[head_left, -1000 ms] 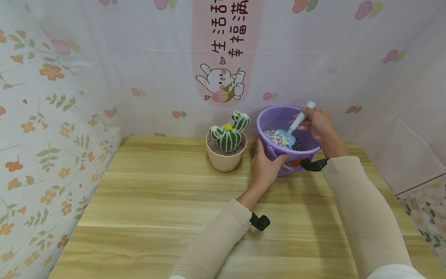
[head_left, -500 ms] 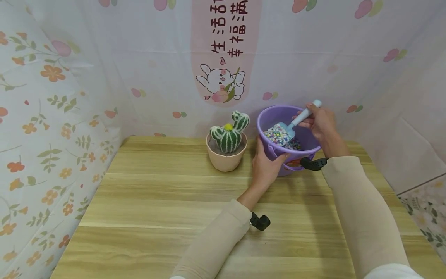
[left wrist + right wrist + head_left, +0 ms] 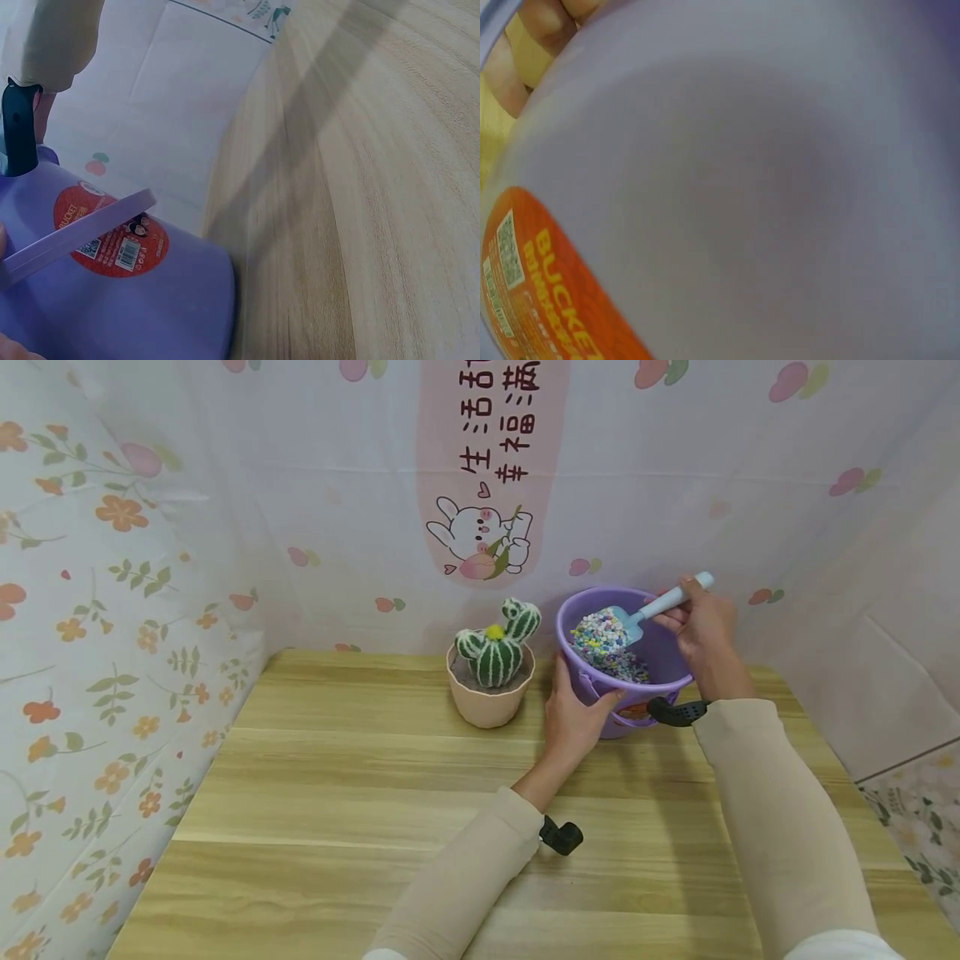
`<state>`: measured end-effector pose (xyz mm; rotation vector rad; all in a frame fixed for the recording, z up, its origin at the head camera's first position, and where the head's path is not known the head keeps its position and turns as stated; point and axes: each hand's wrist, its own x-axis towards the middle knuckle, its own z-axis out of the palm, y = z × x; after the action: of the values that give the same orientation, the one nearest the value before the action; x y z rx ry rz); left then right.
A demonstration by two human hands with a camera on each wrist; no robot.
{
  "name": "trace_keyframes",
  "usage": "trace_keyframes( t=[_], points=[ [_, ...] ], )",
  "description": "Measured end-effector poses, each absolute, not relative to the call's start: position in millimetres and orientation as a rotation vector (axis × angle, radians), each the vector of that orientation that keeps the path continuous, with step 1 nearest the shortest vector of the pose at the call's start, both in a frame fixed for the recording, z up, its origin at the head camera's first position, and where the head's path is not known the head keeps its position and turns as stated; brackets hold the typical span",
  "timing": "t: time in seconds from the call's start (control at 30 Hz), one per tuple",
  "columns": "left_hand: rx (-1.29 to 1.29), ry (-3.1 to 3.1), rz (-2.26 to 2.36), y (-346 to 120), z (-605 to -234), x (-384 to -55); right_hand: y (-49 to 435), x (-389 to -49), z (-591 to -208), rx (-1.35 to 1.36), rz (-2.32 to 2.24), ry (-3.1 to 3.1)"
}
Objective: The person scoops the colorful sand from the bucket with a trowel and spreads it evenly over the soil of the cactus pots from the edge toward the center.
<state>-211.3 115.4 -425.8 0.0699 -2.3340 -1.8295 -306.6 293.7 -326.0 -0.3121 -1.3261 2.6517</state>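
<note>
A purple bucket [image 3: 662, 653] stands at the right of the table's back, with small pastel pellets [image 3: 626, 668] inside. My left hand [image 3: 573, 710] grips the bucket's left side, thumb spread across the front. Over the pellets, my right hand [image 3: 705, 618] holds a light-blue scoop [image 3: 670, 601] by its handle. The scoop's blade [image 3: 628, 625] is heaped with pellets and tilts down to the left, inside the bucket's mouth. In the left wrist view, the bucket's handle [image 3: 82, 229] crosses a red sticker [image 3: 146, 259]. Bucket wall [image 3: 727, 187] fills most of the right wrist view.
Left of the bucket stands a knitted cactus [image 3: 497, 658] in a peach pot [image 3: 489, 707], close to my left hand. A patterned cloth [image 3: 337, 527] hangs behind the wooden table [image 3: 337, 810] and along its sides.
The scoop has risen out of the pellets, heaped full, as my right hand moved slightly up and right. My left hand stays on the bucket.
</note>
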Motion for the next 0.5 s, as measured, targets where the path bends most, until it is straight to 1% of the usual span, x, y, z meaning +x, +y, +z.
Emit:
trace_keyframes(
  t=[0.23,0.5],
  points=[
    [0.073,-2.343,-1.829,114.9,-424.6,-210.8,292.7,-303.7,-323.6,-0.36,2.679,-1.208],
    [0.017,-2.358,-1.871,109.0,-422.8,-211.4,289.1,-295.6,-316.8,-0.396,2.746,-1.056]
  ],
)
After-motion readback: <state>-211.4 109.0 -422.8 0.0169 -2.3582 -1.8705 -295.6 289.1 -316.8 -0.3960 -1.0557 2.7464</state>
